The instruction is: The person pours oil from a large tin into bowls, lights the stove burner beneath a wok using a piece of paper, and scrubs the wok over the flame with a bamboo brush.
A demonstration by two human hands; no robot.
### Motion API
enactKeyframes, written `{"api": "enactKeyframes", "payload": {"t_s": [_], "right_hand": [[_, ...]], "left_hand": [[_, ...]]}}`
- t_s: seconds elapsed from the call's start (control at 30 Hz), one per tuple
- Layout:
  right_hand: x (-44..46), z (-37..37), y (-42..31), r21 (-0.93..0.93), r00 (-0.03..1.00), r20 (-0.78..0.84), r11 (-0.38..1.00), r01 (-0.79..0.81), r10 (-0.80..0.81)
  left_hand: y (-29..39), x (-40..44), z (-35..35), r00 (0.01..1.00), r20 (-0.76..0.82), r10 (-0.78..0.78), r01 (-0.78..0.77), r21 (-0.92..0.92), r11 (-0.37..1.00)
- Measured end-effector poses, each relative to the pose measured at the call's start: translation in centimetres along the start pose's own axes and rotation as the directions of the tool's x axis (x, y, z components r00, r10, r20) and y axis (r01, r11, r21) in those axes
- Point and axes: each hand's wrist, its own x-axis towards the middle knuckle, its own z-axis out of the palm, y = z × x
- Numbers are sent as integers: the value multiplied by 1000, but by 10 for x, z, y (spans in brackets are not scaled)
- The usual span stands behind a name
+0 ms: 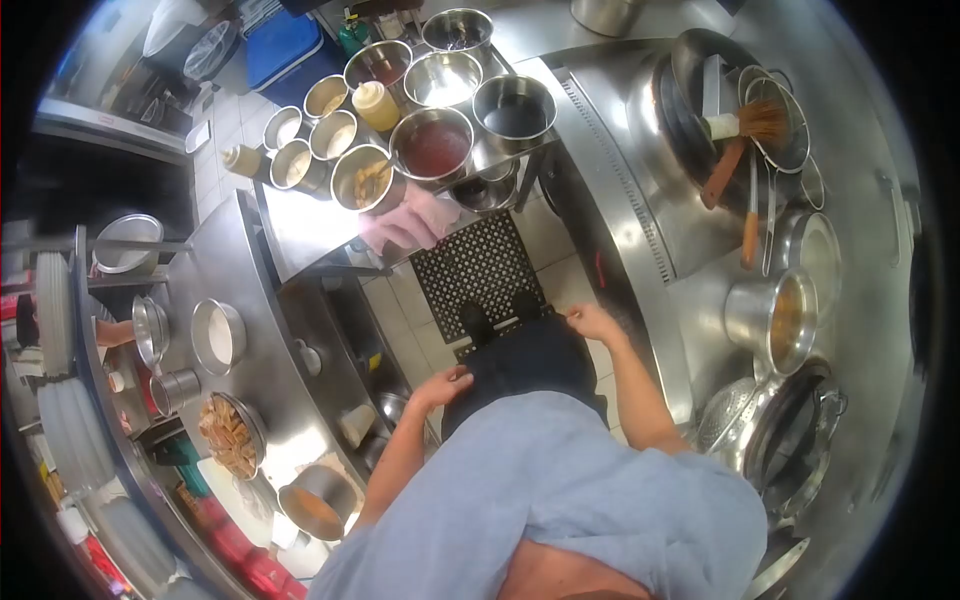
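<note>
Both of my hands hang low beside my dark trousers, above the floor. My left hand [441,387] is beside my thigh with its fingers loosely curled; nothing shows in it. Near the edge of the stove counter, my right hand [592,322] has its fingers bent inward, and whether they hold anything is too small to tell. Ahead of me stands a steel table [300,228] with several steel pots, among them one of red sauce [432,143] and one of dark liquid [514,110]. A pink cloth [412,219] lies over its near edge.
A perforated black mat [478,265] covers the floor. The left counter [285,385] bears a bowl of brown food pieces [229,437] and a pot [316,502]. On the right are woks, a brush [765,122], a steel pot [760,310] and a strainer [722,415]. Another person's arm [114,333] shows far left.
</note>
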Motion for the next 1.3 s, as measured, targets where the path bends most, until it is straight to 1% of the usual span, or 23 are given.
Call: {"api": "enactKeyframes", "payload": {"t_s": [0.03,0.1,0.2,0.3,0.33,0.43,0.47,0.53,0.57,0.6,0.67,0.7,0.77,0.83,0.9,0.93,1.0,1.03,1.1,1.13,1.17,1.23,1.3], "right_hand": [[6,1,3,39,1000,10,999,-16,15],[15,3,7,-20,998,59,1000,21,-20],[36,6,14,-58,987,155,997,53,-43],[70,-1,24,-110,974,219,990,82,-57],[81,-3,25,-131,971,234,987,90,-57],[119,-17,15,-52,965,263,998,26,-12],[132,-17,13,-62,973,228,997,50,-34],[174,-14,9,-88,986,144,991,101,-88],[200,-10,7,-80,994,78,993,88,-82],[226,-4,4,-69,997,13,995,74,-73],[290,8,-3,124,1000,-6,992,-21,22],[325,6,-9,293,994,49,950,-106,96],[377,14,-18,404,988,-52,908,-115,148],[420,28,-31,604,958,-101,782,-157,270],[469,45,-33,650,913,-68,712,-265,402],[478,54,-34,708,933,-46,671,-222,356],[484,63,-24,806,959,-27,574,-146,281],[499,76,-11,840,955,-61,532,-107,289],[521,98,7,891,944,-135,453,-17,300],[484,87,-12,863,927,-219,504,39,304],[472,91,-7,866,930,-208,498,31,303],[454,94,2,874,934,-190,486,21,301],[429,103,21,852,936,-194,523,12,295]], "left_hand": [[5,0,-3,999,-39,6,-11,-124,992],[14,-2,-6,992,-125,-1,-46,-373,927],[-8,-5,-9,933,-353,-73,-39,-300,953],[-62,1,4,887,-412,-207,-33,-505,862],[-80,0,10,881,-418,-221,-40,-531,846],[-80,-13,16,853,-394,-342,74,-558,827],[-97,-3,24,837,-426,-344,27,-595,803],[-78,10,23,845,-394,-361,59,-603,796],[-65,20,20,848,-381,-369,75,-602,795],[-57,40,16,861,-369,-350,95,-558,824],[-32,81,1,912,-326,-248,100,-410,906],[-17,107,-9,930,-312,-195,96,-305,948],[-4,153,-23,941,-312,-134,31,-313,949],[15,184,-33,924,-380,-51,-88,-339,937],[26,211,-38,928,-371,2,-135,-334,933],[27,221,-43,930,-366,31,-161,-331,930],[34,239,-52,948,-319,0,-116,-346,931],[34,251,-55,956,-292,-9,-99,-354,930],[32,277,-70,897,-392,205,-324,-265,908],[44,282,-80,874,-433,219,-351,-251,902],[60,288,-92,848,-473,237,-380,-232,895],[79,311,-109,737,-562,375,-549,-174,818],[112,324,-127,740,-520,427,-544,-90,834]]}}
